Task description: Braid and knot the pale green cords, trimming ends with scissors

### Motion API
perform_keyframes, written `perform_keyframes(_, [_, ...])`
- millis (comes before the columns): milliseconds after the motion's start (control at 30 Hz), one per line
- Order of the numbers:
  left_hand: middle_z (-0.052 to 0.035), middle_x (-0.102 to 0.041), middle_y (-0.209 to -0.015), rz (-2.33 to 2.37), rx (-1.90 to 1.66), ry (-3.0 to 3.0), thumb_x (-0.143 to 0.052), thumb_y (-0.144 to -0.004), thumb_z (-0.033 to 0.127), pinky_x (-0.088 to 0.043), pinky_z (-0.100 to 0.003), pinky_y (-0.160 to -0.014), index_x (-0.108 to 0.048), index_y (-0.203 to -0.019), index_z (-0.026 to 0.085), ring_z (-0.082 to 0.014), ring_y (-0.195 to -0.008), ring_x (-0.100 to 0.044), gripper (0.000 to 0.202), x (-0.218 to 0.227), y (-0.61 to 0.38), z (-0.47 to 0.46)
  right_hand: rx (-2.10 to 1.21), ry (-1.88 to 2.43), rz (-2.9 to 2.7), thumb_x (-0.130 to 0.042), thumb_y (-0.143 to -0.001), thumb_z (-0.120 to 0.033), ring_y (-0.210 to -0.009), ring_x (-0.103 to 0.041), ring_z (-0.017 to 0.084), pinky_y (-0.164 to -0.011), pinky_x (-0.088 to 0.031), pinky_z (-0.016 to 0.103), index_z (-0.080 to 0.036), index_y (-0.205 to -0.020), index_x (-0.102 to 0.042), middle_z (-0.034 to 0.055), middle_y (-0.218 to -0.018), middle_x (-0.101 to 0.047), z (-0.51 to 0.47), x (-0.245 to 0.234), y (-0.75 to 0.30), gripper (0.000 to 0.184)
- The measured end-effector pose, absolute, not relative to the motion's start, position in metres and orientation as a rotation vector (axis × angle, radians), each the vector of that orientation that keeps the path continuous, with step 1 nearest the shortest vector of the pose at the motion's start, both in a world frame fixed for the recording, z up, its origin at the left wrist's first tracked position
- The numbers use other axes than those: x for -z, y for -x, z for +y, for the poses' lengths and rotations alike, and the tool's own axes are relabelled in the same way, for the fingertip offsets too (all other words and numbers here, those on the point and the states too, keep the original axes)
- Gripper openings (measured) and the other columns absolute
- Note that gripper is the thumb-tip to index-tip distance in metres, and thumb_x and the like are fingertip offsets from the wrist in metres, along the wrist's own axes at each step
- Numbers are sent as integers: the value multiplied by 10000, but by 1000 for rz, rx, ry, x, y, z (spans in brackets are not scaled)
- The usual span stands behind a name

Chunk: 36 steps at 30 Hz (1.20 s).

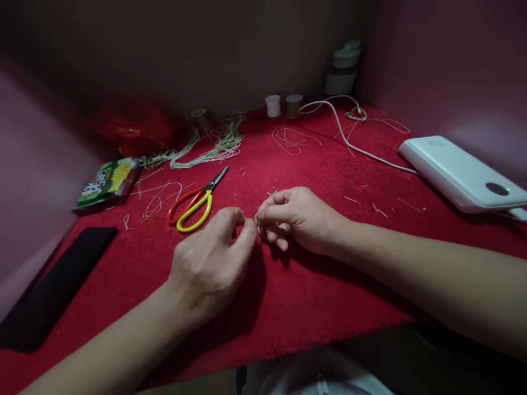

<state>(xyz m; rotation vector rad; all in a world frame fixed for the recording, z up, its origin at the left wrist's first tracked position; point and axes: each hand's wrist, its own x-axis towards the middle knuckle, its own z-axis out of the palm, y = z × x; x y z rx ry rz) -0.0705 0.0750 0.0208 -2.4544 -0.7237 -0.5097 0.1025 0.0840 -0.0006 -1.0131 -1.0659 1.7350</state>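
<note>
My left hand (214,263) and my right hand (294,216) meet over the middle of a red cloth-covered table (313,296). Both pinch a thin pale cord (252,218) between thumb and fingertips, and a small loop of it shows under my right fingers. Each hand is closed in a pinch. Just to the left lie scissors (195,204) with one orange and one yellow handle, blades pointing up and right.
A bundle of pale cords (209,149) and loose strands lie at the back left. A green snack packet (107,181) and a black phone (53,288) sit at left. A white power bank (461,174) with a cable lies at right. Small spools (272,105) stand at the back.
</note>
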Motion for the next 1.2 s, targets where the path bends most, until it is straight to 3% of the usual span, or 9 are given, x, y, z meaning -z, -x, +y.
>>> perform_keyframes(233, [-97,-684,-889,-520,786,2582,-471,-902,103,-516,-239,-626,-557,-1047,62,-134,-668,-627,174,-11,68,78,-1745,1023,-1046,-521,-673,-90,-310,-459,74,-321,-359,172,-137,-520,-534,-9,-420,-538,84,-2,-102,161])
perform_keyframes(400, [-149,-687,-926,-527,651,2517,-454,-897,84,-513,-243,-605,-595,-922,69,-174,-734,-666,144,-12,67,80,-1743,984,-1055,-534,-696,-118,-310,-459,77,-324,-359,177,-135,-536,-543,-2,-433,-554,85,-1,-101,161])
perform_keyframes(500, [-131,-686,-900,-569,646,2522,-473,-888,80,-496,-223,-577,-600,-865,87,-161,-721,-663,130,-14,67,81,-1738,992,-1067,-529,-699,-106,-308,-464,75,-325,-353,171,-130,-530,-543,1,-431,-556,84,-2,-102,172])
perform_keyframes(767, [-96,-703,-954,-621,676,2537,-541,-867,97,-503,-204,-627,-582,-942,124,-148,-796,-676,90,-12,74,84,-1786,913,-1048,-561,-734,-119,-349,-505,77,-362,-383,167,-117,-585,-566,9,-481,-592,85,2,-103,149])
perform_keyframes(1200, [-106,-704,-992,-624,682,2588,-568,-841,74,-519,-209,-650,-573,-909,131,-153,-801,-685,88,-11,75,86,-1876,857,-926,-577,-759,-95,-347,-534,88,-373,-431,172,-96,-658,-597,18,-492,-614,87,6,-104,103])
